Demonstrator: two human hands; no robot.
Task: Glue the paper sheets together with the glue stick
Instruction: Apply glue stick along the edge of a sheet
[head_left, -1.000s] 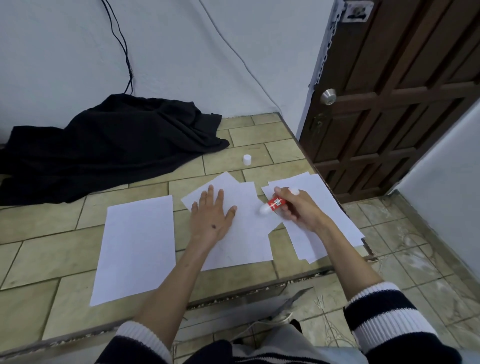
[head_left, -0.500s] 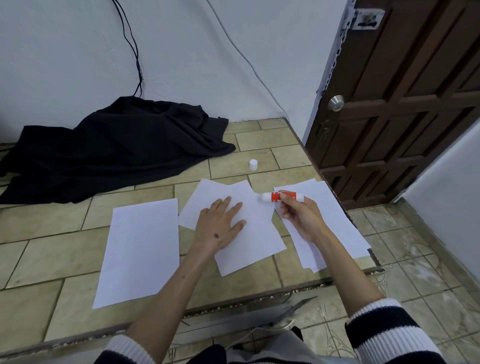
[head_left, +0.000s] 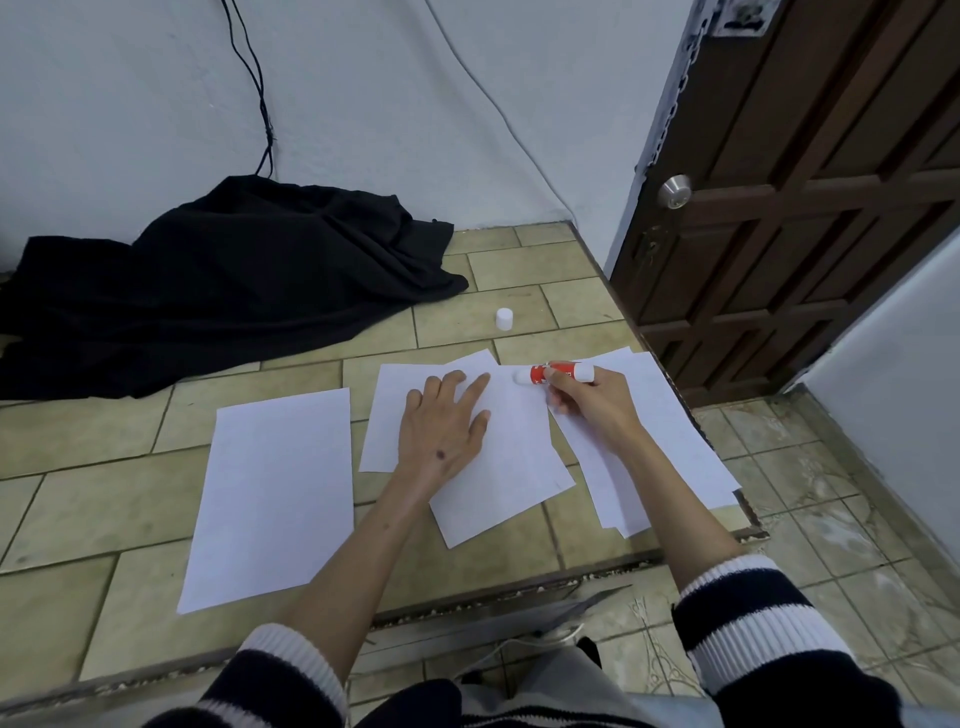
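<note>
White paper sheets (head_left: 498, 467) lie on the tiled table (head_left: 104, 493). Left hand (head_left: 441, 431) presses flat on them, fingers straight. Right hand (head_left: 592, 400) pinches the red glue stick (head_left: 553, 372), tip touching the top sheet's far edge.

Landmark: middle sheet (head_left: 511, 457) on tiled counter (head_left: 104, 499). Left of it, apart, a single sheet (head_left: 275, 493); right, a stack of sheets (head_left: 670, 441). Behind it the cap (head_left: 504, 318), and behind-left the cloth (head_left: 218, 280).
</note>
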